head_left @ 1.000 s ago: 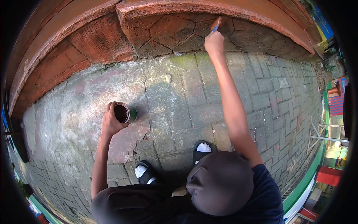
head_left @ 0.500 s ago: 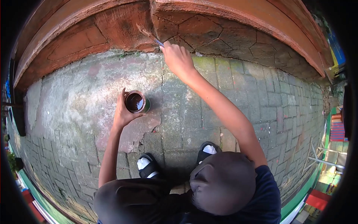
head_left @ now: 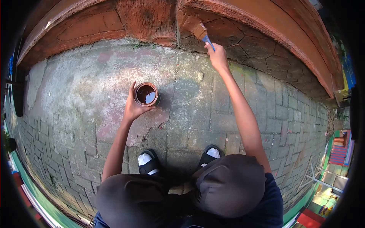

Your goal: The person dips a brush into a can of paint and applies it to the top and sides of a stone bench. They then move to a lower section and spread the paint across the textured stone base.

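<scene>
My left hand (head_left: 135, 106) is wrapped round an open paint can (head_left: 158, 99), which holds dark reddish-brown paint with light glinting on its surface. Further forward, my right hand (head_left: 217, 57) grips the blue handle of a paintbrush (head_left: 205, 39). The brush's bristles lie against the low wall (head_left: 224, 30), just right of a vertical groove. Left of that groove the wall face is reddish-brown; to the right it is darker, with a stone-like pattern of grooved lines.
Worn grey paving (head_left: 197, 114) runs between me and the wall. My sandalled feet (head_left: 149, 161) stand on it, below the can. An orange-brown ledge (head_left: 266, 22) juts out above the wall face. Metal bars (head_left: 323, 182) stand at the far right.
My right hand has carried the brush to the right, from the wall left of the groove to the darker section. My left hand and the paint can sit slightly further right in view.
</scene>
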The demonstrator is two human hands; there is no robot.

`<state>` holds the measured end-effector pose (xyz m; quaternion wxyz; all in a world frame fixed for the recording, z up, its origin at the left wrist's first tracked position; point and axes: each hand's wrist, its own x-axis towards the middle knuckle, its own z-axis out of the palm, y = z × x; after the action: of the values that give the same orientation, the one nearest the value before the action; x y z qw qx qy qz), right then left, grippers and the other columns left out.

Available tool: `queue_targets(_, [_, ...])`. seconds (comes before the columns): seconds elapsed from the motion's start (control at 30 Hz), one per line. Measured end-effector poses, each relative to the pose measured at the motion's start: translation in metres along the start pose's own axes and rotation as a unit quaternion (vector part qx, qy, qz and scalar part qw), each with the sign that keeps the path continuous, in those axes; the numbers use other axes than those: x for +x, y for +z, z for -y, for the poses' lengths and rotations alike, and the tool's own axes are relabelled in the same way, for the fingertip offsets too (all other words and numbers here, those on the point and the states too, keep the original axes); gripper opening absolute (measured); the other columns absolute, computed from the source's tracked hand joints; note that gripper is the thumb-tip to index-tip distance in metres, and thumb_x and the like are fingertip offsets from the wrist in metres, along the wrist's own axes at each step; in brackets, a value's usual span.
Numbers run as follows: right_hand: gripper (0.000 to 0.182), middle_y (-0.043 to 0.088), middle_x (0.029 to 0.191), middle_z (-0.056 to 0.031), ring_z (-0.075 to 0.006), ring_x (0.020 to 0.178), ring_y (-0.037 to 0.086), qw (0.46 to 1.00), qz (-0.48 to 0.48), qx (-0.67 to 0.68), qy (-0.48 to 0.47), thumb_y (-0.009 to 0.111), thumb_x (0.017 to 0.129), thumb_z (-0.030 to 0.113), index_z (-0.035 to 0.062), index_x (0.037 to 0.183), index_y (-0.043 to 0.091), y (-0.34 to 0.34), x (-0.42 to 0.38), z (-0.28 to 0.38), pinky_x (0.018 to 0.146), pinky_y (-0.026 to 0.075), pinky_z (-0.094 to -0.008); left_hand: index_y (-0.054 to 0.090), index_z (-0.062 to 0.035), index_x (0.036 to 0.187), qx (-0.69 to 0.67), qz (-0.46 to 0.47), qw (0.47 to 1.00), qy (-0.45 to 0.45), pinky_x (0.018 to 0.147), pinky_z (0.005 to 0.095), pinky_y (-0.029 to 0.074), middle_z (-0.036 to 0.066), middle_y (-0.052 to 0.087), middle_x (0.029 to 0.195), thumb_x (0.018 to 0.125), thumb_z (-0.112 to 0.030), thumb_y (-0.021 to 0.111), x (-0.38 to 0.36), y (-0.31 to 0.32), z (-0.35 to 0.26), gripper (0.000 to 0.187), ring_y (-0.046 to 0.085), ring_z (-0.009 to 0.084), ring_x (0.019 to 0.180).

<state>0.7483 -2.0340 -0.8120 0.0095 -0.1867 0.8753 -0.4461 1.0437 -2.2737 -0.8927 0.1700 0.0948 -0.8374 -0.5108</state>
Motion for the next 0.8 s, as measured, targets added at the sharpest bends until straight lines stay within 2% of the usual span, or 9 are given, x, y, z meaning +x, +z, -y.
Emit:
queue_targets(0.1, [0.033,0.06,0.063,-0.0128,-0.023,0.061,0.06,0.998,-0.06,-0.029,0.023,0.057,0.092,0.032,0.001,0.089,0.069,-0.028,-0.006,-0.065,0.06,0.044,-0.0368,0.017,0.0008,0.145,-0.022,-0.007,1.0,-0.013,0.102,0.0416,0.043,0.019,0.057,0.124,0.048,-0.031,0.095,-0.003,0.002,0.003,0.128,0.055,0.0297,0.118])
queue_targets(0.23, [0.037,0.056,0.059,-0.009,-0.015,0.058,0.056,0.984,-0.077,-0.01,0.159,0.058,0.092,0.035,-0.0011,0.088,0.069,-0.082,-0.006,-0.151,0.058,0.043,-0.0336,0.021,0.0031,0.143,0.0,-0.02,1.0,0.004,0.103,0.041,0.042,0.02,0.055,0.126,0.047,-0.032,0.096,-0.008,0.007,0.026,0.127,0.053,0.0289,0.121])
queue_targets(0.27, [0.038,0.061,0.063,-0.0168,-0.0261,0.061,0.061,0.983,-0.068,-0.009,0.173,0.057,0.092,0.032,-0.0033,0.085,0.068,-0.091,-0.011,-0.146,0.059,0.045,-0.0377,0.023,0.0039,0.142,0.001,-0.017,1.0,0.009,0.104,0.0407,0.042,0.02,0.054,0.127,0.047,-0.032,0.096,-0.008,0.007,0.03,0.125,0.053,0.0284,0.121])
queue_targets(0.3, [0.038,0.061,0.063,-0.0168,-0.0261,0.061,0.061,0.983,-0.068,-0.009,0.171,0.057,0.092,0.032,-0.0033,0.085,0.068,-0.09,-0.01,-0.137,0.059,0.045,-0.0377,0.026,0.0047,0.14,0.002,-0.016,1.0,0.017,0.104,0.0404,0.042,0.02,0.053,0.128,0.046,-0.032,0.096,-0.006,0.008,0.033,0.123,0.052,0.028,0.122])
queue_targets(0.37, [0.035,0.063,0.073,-0.0268,-0.0422,0.072,0.063,0.979,-0.118,-0.139,0.087,0.054,0.093,0.027,-0.0043,0.082,0.066,-0.069,-0.02,-0.111,0.064,0.046,-0.0456,0.028,0.0044,0.139,-0.033,-0.003,0.999,0.016,0.104,0.0402,0.042,0.019,0.054,0.128,0.047,-0.032,0.096,-0.005,0.009,0.029,0.121,0.052,0.0277,0.122])
queue_targets(0.4, [0.032,0.061,0.083,-0.0321,-0.0499,0.085,0.058,0.974,-0.123,-0.169,0.083,0.051,0.094,0.023,-0.0048,0.083,0.063,-0.061,-0.029,-0.083,0.069,0.045,-0.0518,0.03,0.0041,0.138,-0.067,0.0,0.998,0.016,0.104,0.0401,0.042,0.018,0.054,0.128,0.047,-0.032,0.096,-0.003,0.01,0.028,0.119,0.052,0.0273,0.122])
queue_targets(0.6, [0.033,0.061,0.08,-0.0302,-0.0477,0.082,0.059,0.987,0.019,-0.16,-0.008,0.05,0.096,0.023,-0.0074,0.09,0.06,-0.002,-0.059,0.002,0.071,0.046,-0.0535,0.035,0.0021,0.135,-0.047,0.03,0.998,0.016,0.104,0.0396,0.042,0.016,0.055,0.126,0.05,-0.029,0.095,-0.002,0.006,0.017,0.109,0.054,0.0262,0.12])
queue_targets(0.7, [0.033,0.061,0.08,-0.03,-0.048,0.082,0.059,0.983,0.02,-0.163,-0.086,0.05,0.096,0.024,-0.0065,0.087,0.061,0.031,-0.039,0.019,0.071,0.046,-0.0536,0.039,0.0012,0.132,-0.086,0.031,0.996,0.019,0.102,0.0391,0.043,0.014,0.057,0.124,0.052,-0.029,0.094,-0.001,0.006,0.018,0.101,0.055,0.0254,0.119])
queue_targets(0.8, [0.034,0.062,0.081,-0.0302,-0.0479,0.082,0.059,0.988,-0.009,-0.149,-0.042,0.05,0.096,0.024,-0.006,0.083,0.061,0.029,-0.021,0.013,0.072,0.045,-0.0537,0.045,0.0006,0.128,-0.091,0.029,0.995,0.014,0.101,0.0382,0.043,0.013,0.058,0.122,0.054,-0.027,0.093,0.0,0.006,0.013,0.093,0.056,0.0247,0.116])
